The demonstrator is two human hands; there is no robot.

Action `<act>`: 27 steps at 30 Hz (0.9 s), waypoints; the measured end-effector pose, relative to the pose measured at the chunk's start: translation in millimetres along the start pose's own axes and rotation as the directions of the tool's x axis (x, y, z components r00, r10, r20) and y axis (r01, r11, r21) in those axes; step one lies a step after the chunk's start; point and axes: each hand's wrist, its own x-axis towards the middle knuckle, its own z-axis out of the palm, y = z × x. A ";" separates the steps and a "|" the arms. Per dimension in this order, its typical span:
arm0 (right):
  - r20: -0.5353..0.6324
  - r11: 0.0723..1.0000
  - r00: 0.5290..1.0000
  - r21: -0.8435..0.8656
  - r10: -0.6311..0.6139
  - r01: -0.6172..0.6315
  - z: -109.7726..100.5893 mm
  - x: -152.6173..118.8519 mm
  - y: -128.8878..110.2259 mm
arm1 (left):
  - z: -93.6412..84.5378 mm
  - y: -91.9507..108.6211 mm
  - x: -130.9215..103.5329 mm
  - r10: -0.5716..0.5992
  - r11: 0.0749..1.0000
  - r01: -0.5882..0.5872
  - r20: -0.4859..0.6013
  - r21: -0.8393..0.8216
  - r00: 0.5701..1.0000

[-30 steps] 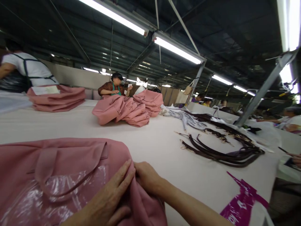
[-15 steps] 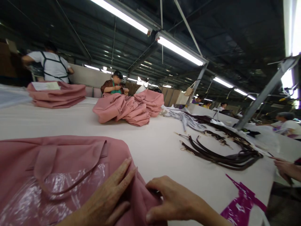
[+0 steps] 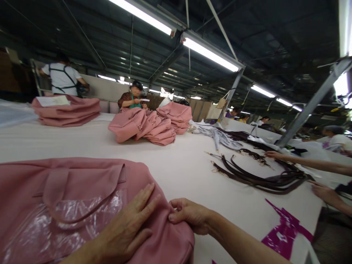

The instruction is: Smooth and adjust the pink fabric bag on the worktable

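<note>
Pink fabric fills the near left of the scene: a soft pink bag (image 3: 82, 198) lies flat on the pale tabletop (image 3: 178, 168), its long axis running left to right, its handles (image 3: 55, 190) lying toward the far side and its right end pointing toward the middle of the tabletop. A sheet of clear plastic film (image 3: 63, 223) covers part of its near face. The left hand (image 3: 129, 231) rests open and flat on the bag's right end, fingers spread and pointing far-right. The right hand (image 3: 189, 214) sits just beside it at the bag's right edge, fingers curled and pinching the fabric there. To the right, well apart from the bag, a bundle of dark brown straps (image 3: 261, 178) lies on the tabletop, and another person's hand (image 3: 272, 154) reaches to it from the right. Farther off, a heap of pink bags (image 3: 148, 126) sits mid-tabletop, with a folded stack (image 3: 66, 110) at far left.
</note>
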 end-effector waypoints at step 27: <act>0.198 0.899 0.964 -0.367 -0.176 0.239 39.1 -47.6 -16.7 | -27.5 17.8 2.0 -0.318 0.874 0.413 0.340 -0.256 0.885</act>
